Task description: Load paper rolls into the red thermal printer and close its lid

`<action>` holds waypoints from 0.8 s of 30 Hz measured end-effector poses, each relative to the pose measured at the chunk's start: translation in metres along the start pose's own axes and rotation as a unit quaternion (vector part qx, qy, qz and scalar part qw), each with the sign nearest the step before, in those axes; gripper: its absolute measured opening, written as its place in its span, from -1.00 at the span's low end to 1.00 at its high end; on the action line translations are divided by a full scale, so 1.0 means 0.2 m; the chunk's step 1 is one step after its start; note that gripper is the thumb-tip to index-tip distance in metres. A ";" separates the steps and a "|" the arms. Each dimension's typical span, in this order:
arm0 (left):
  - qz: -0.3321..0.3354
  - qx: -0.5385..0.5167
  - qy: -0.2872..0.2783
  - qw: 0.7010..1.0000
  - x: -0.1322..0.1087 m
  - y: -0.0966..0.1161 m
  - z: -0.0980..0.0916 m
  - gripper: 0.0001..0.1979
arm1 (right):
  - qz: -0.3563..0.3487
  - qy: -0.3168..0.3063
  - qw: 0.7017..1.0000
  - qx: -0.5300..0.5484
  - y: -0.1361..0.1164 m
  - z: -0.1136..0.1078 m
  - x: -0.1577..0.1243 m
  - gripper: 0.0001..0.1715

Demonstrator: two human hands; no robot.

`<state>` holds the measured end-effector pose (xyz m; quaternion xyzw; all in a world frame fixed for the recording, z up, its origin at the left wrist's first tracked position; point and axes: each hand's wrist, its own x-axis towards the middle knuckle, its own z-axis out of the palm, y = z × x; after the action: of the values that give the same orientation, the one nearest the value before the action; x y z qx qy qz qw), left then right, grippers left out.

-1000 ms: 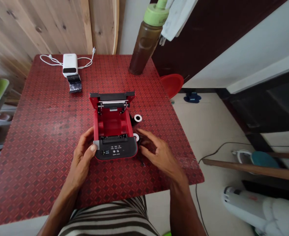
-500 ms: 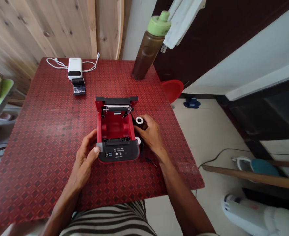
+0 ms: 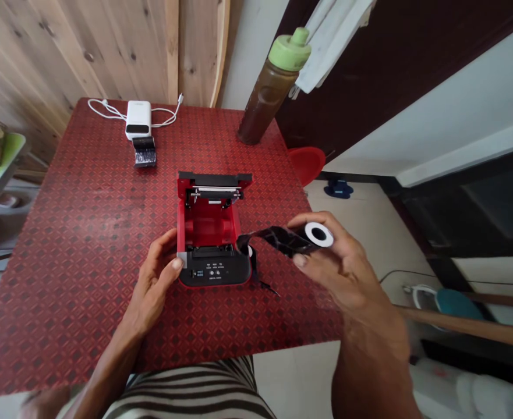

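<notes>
A small red and black label printer [image 3: 215, 270] stands on the table with its lid [image 3: 215, 178] raised and its red inner bay exposed. My left hand [image 3: 158, 273] grips its left front corner, thumb on top and fingers along the side. In my right hand [image 3: 339, 267], lifted to the right of the printer, is a black ribbon roll [image 3: 319, 234] with a white core. A loose, twisted strip of the black ribbon runs from it down to the printer's right side. Another white roll end [image 3: 251, 252] shows there, mostly hidden behind the printer.
At the back left of the red patterned table [image 3: 108, 203] lie a white device [image 3: 138, 119] with a cable and a small black packet [image 3: 144, 152]. A brown bottle [image 3: 267, 93] with a green lid stands at the back right. A red stool [image 3: 306, 164] is beyond the right edge.
My right hand has lifted the ribbon roll from beside the printer and carried it right, drawing out a strip of ribbon. My left hand stays on the printer.
</notes>
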<state>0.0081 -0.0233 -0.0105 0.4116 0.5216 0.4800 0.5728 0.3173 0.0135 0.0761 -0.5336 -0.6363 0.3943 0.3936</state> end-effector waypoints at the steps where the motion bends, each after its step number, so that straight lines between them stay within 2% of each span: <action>1: 0.001 0.004 0.002 1.000 0.00 0.00 0.00 -0.32 | -0.001 -0.030 0.999 0.018 -0.03 0.00 -0.01 -0.65; 7: -0.009 0.016 -0.009 1.000 0.00 0.02 0.00 -0.27 | -0.029 -0.186 0.980 0.065 -0.10 0.10 0.06 -0.73; 10: -0.013 0.007 -0.015 1.000 -0.01 0.03 0.00 -0.27 | -0.056 -0.236 0.969 0.044 -0.14 0.14 0.12 -0.78; 12: -0.013 0.006 -0.018 1.000 0.00 0.03 0.00 -0.28 | -0.064 -0.233 0.970 -0.017 -0.17 0.17 0.16 -0.77; 17: -0.011 0.002 -0.021 1.000 0.00 0.04 0.00 -0.33 | -0.091 -0.174 0.961 -0.196 -0.19 0.27 0.20 -0.66; 21: 0.002 -0.004 -0.025 1.000 0.00 0.03 0.00 -0.37 | -0.125 -0.170 0.925 -0.316 -0.16 0.36 0.23 -0.78; 24: 0.009 -0.013 -0.018 1.000 0.00 0.02 0.00 -0.42 | -0.139 -0.192 0.897 -0.374 -0.16 0.43 0.26 -0.74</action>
<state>0.0081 -0.0229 -0.0066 0.4176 0.5006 0.4846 0.5832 0.2196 0.0535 0.0780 -0.4615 -0.8678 0.1634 0.0856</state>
